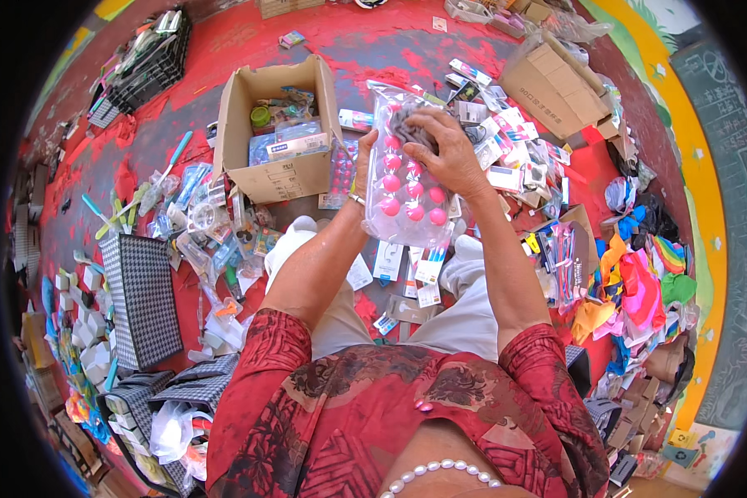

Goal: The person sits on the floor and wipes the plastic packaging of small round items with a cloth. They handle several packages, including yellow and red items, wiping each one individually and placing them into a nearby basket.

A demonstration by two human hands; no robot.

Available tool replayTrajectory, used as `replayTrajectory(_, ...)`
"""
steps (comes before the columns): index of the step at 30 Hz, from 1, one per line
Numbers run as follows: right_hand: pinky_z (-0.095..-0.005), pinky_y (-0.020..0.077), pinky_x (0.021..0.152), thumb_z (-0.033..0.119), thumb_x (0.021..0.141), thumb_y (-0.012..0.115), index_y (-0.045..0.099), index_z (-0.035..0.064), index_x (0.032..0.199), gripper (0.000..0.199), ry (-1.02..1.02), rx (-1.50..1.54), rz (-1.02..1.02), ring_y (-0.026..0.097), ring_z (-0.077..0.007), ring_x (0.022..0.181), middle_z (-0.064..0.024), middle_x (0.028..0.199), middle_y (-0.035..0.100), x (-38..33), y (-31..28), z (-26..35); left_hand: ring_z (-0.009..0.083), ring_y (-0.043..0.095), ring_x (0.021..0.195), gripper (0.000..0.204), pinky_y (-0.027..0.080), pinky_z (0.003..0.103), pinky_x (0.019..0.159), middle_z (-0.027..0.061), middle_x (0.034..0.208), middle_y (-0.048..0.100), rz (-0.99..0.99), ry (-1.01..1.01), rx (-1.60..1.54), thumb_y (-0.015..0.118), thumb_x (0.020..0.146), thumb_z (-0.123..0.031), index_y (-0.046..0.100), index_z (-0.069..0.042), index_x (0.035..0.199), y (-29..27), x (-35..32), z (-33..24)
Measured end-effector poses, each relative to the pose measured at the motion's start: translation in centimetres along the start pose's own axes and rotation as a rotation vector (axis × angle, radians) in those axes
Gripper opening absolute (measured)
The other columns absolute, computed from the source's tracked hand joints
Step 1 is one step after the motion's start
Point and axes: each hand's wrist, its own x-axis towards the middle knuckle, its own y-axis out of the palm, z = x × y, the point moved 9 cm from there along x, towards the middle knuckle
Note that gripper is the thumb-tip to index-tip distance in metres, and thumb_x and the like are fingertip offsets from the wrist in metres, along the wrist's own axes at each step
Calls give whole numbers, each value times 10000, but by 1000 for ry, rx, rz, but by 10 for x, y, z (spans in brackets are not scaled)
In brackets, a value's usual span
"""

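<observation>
A clear plastic package [397, 226] with rows of round pink pieces is held up in front of me. My left hand [365, 159] grips its left edge; most of those fingers are hidden behind it. Bunched under the curled fingers of my right hand [450, 152] is a dark grey cloth [408, 128], pressed against the upper part of the package. Beyond my left hand stands an open cardboard box [278, 178] holding bagged goods and a round green-lidded item [260, 116]. Small white boxes [388, 260] lie below the package, between my legs.
Packaged goods are piled right of my hands, before another cardboard box [548, 90]. A black-and-white checked bin [141, 300] stands at left, near loose plastic items [210, 217]. Colourful cloths [642, 286] lie at right by the wall. A black crate [149, 66] sits far left.
</observation>
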Motion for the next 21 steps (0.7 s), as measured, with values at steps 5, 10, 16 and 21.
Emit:
replayTrajectory(5, -355, 446, 802, 42, 742, 630, 615, 39, 883, 142, -14, 226, 172, 577, -279, 918, -96, 964, 611, -42, 19, 42, 320, 570, 1028, 723, 473, 452, 896, 177, 1180, 536, 119, 58, 41, 425, 790, -567, 414, -23, 1267, 14, -3, -16)
replayTrajectory(10, -320, 468, 722, 10, 754, 633, 627, 37, 874, 124, 22, 222, 309, 590, -210, 819, -70, 942, 609, -109, 20, 65, 310, 585, 981, 693, 494, 455, 835, 163, 1137, 559, 72, 8, 28, 529, 745, -546, 440, -77, 1247, 18, -7, -15)
replayTrajectory(16, -308, 514, 740, 174, 921, 485, 574, -2, 1020, 221, 802, 861, -560, 622, -160, 796, -72, 930, 635, -110, -72, -22, 241, 603, 938, 698, 517, 403, 792, 108, 1079, 583, 87, -62, 49, 556, 728, -574, 456, -97, 1228, 15, -3, -3)
replayTrajectory(21, -444, 505, 830, 176, 913, 425, 535, -7, 1112, 292, 438, 1544, -595, 597, -284, 896, -150, 1043, 594, -25, -88, -1, 254, 558, 1056, 790, 485, 390, 873, 116, 1195, 543, -53, -53, 253, 527, 726, -640, 441, -84, 1280, 12, 1, 3)
